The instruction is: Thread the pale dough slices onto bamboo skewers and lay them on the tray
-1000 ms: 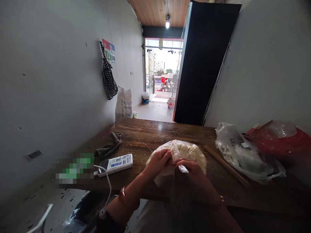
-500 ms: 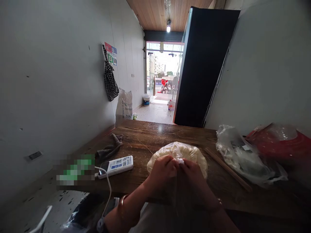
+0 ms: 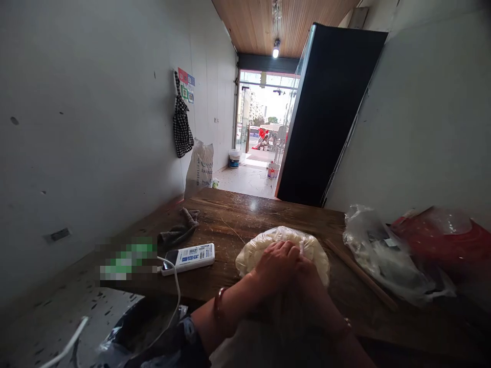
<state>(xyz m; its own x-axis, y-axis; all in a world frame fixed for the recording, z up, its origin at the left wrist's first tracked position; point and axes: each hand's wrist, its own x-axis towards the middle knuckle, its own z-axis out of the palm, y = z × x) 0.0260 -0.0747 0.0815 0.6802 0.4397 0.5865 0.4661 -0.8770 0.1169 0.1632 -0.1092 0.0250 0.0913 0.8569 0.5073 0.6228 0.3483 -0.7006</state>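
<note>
Working at a dark wooden table (image 3: 253, 209) marked with pale specks and scratches, in a narrow room between grey-white walls (image 3: 103, 102), under a slatted wooden ceiling (image 3: 249, 23) and a lit lamp (image 3: 275, 49). Facing a bright street through the front opening, past a tall black panel (image 3: 341, 112), a blue-and-white bucket (image 3: 234, 159) and a checked cloth (image 3: 182, 125) hanging on the left wall. Reaching forward over the near edge, wearing a reddish bracelet (image 3: 219, 304) on the left wrist. Laying the left hand (image 3: 274, 260) across the top of a round, clear plastic bag (image 3: 248, 255) of pale contents near the table's front, bending the fingers downward; being unable to tell whether gripping. Closing the right hand (image 3: 309, 276) on gathered plastic there, touching the left. Seeing blue characters and a QR code on a white device (image 3: 187, 258), dark lettering on a whitish sack (image 3: 202, 163), and codes on coloured wall posters (image 3: 186, 84), all too small for reading.
</note>
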